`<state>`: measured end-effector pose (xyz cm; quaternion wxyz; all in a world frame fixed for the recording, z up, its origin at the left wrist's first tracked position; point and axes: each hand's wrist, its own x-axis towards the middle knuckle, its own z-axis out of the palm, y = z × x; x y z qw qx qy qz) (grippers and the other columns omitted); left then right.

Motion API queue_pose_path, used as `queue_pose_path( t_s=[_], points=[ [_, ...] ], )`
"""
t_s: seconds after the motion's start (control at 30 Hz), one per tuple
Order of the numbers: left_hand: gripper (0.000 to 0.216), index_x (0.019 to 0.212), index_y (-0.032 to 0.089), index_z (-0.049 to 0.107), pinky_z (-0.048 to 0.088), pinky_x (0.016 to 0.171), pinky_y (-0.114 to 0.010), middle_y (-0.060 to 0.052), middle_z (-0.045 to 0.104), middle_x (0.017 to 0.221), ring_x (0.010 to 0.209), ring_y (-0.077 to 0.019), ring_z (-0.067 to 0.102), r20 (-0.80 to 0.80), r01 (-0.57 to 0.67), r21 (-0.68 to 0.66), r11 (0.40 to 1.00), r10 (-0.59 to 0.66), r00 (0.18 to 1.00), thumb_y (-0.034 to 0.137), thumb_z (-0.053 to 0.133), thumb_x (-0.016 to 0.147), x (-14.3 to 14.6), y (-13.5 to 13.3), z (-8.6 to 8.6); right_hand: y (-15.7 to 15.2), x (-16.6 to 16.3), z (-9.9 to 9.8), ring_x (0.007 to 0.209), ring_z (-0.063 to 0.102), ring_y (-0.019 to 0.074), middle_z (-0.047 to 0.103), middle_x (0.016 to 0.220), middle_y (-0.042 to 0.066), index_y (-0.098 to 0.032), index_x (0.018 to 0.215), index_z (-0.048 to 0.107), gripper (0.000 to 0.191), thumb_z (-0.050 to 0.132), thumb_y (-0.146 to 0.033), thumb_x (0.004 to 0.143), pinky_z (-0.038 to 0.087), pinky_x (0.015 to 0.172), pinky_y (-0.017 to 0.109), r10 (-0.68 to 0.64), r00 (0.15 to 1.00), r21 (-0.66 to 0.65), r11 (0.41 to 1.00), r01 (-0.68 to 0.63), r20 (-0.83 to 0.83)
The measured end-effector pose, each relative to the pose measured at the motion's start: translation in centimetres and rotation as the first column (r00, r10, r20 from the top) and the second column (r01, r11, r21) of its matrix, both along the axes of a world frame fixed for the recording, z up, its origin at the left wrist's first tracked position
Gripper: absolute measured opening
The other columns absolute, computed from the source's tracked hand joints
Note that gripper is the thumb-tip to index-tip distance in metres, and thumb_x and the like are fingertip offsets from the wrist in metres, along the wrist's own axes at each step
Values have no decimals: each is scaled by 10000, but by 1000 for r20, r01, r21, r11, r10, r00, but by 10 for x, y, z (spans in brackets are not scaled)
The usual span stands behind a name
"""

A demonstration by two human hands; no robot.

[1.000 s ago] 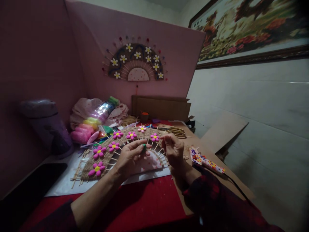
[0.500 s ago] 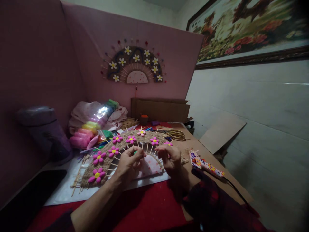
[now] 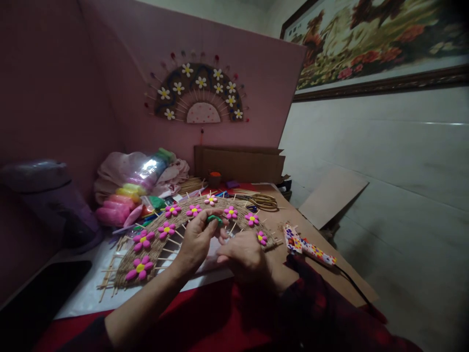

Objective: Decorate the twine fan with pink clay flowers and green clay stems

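Observation:
Pinched between the thumb and fingers of my left hand is a small lump of green modelling clay. My right hand is beside it, lower and to the right, with curled fingers turned away; anything in them is hidden. Both hands are over a half-round fan of twine woven across thin sticks, which lies on the table. Pink clay flowers with yellow centres dot its band. My hands partly cover the pale half-circle at the fan's inner side.
A flower-patterned glue gun with a cord lies right; gold-handled scissors lie behind the fan. At left are bagged coloured clay, a large tumbler and a dark flat slab. A finished-looking fan hangs behind cardboard.
My left hand has risen slightly, and more of the green clay shows. The right hand has moved left and down, turning its back to view. The whole view has shifted a little.

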<state>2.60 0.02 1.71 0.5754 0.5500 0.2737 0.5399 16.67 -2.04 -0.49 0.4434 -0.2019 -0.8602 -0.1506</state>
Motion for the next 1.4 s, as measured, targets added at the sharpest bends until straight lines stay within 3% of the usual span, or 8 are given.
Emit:
queue_pose_path(
  t_s=[0.13,0.27,0.5,0.7,0.9,1.03,1.23,1.4],
  points=[
    [383,963,152,520,512,614,-268,-8,631,802,635,-137,627,9,-75,-1,997,75,997,242,724,651,1,0,-2,-5,0,6,490,516,99,583,547,9,-149,700,606,358,385,-287,945,360,514,251,14,1000,-8,1000,-14,-14],
    [351,984,165,495,460,490,-239,30,590,654,509,-119,568,-58,-113,-45,993,110,992,318,672,722,-7,-2,-16,-6,-1,4,484,525,95,594,540,0,-148,714,598,290,448,-280,924,341,493,245,29,998,-14,999,-30,-54],
    [259,908,148,594,380,478,-184,21,557,610,525,-78,487,-300,-132,119,984,162,940,391,557,822,-13,-10,-23,-2,-2,0,476,529,100,591,534,-6,-165,684,578,290,443,-269,919,336,488,256,9,1000,-99,995,-10,-10],
    [304,879,150,588,358,403,-192,42,527,554,408,-72,460,-72,-36,-51,998,32,997,433,618,773,-13,-5,-25,-2,1,0,543,574,95,648,637,12,-162,794,627,179,480,-201,890,399,537,220,28,971,-277,956,-95,-237],
    [447,1123,123,594,434,530,-192,-82,674,857,587,-84,565,95,57,-244,968,-34,995,418,622,788,-14,-1,-24,4,5,-2,459,477,81,546,557,-12,-152,799,648,234,464,-244,910,359,455,204,-218,864,-465,885,-21,-453],
    [544,1176,167,569,462,600,-208,-56,694,819,643,-105,602,180,106,-305,947,-52,982,286,752,677,-15,0,-24,6,3,0,555,524,101,599,638,17,-155,778,639,227,474,-243,906,391,525,214,-271,874,-430,899,81,-404],
    [314,822,122,645,440,541,-203,-48,688,680,554,-96,574,166,89,-279,956,-43,985,270,798,593,-15,0,-23,9,3,0,707,552,147,597,731,47,-156,801,614,161,490,-207,890,437,643,265,-244,901,-360,927,108,-358],
    [321,815,134,617,373,486,-169,-11,641,621,503,-65,502,171,20,-243,970,22,985,299,790,600,-15,1,-22,-2,1,3,665,558,118,618,791,62,-139,875,628,137,524,-227,884,427,585,235,-9,981,-142,990,-19,-191]
  ],
)
